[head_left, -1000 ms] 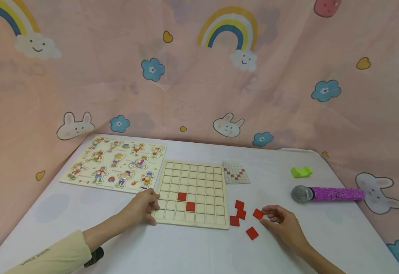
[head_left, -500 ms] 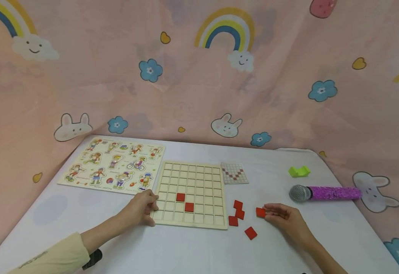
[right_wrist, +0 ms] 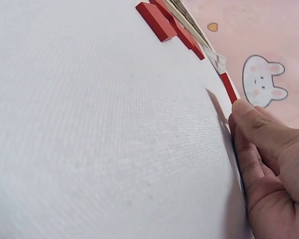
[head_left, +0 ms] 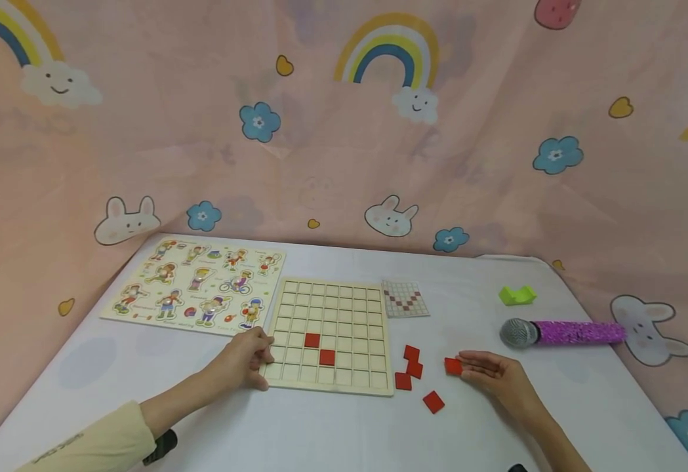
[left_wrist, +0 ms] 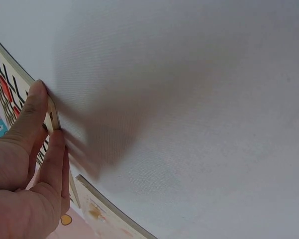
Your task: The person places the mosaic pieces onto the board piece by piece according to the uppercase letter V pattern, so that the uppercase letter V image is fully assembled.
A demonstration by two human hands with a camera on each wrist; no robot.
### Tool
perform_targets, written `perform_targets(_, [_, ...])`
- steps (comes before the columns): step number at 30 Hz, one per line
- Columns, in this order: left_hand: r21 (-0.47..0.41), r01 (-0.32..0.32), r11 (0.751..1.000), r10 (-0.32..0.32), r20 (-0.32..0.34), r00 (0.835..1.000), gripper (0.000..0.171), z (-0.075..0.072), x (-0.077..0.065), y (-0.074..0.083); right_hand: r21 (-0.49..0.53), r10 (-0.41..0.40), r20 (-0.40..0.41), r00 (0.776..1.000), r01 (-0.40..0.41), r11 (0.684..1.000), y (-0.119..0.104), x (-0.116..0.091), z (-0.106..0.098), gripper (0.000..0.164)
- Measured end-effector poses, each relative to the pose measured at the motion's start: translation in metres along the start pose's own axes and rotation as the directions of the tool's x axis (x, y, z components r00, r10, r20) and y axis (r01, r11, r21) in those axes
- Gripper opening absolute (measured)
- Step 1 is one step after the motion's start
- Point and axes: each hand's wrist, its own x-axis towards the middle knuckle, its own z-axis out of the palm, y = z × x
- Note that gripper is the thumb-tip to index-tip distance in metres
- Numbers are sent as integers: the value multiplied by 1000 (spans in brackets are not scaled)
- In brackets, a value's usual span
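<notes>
Head view: from above six o'clock side of worktop (head_left: 332, 432), facing twelve, tilted down; widest, farthest, taking in patterned backdrop (head_left: 320, 157). Left wrist view: low, near, left hand (head_left: 239, 359) at eight o'clock. Right wrist view: low, near, right hand (head_left: 500, 381) at four o'clock. Head, left wrist share grid board (head_left: 353, 313); head, right wrist share held red tile (head_left: 452, 366).

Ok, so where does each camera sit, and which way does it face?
Head: worn on the head, facing forward and down at the grid, cloth and backdrop; left hand, right hand and arms show.
Left wrist: worn there, looking along the left hand at the grid's edge and cloth; only that hand shows.
Right wrist: worn there, looking past the right hand at its pinched tile, backdrop beyond; only that hand shows.
Shared: head and right wrist both show that tile.
</notes>
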Motion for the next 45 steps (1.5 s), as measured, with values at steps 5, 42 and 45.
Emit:
perform_targets(5, [7, -15, 1000, 15, 1, 1000, 35, 0, 1, -1, -27, 36, -9, 999, -36, 999, -2, 0, 0, 45])
perform_targets(42, [-11, 9, 1000, -8, 9, 1000, 37, -2, 1, 3, -10, 50, -3, 999, -50, 999, -53, 23, 39, 41])
perform_targets(45, [-8, 1, 1000, -1, 9, 1000, 37, -2, 1, 3, 7, 51, 5, 999, -51, 999, -55, 26, 42, 42])
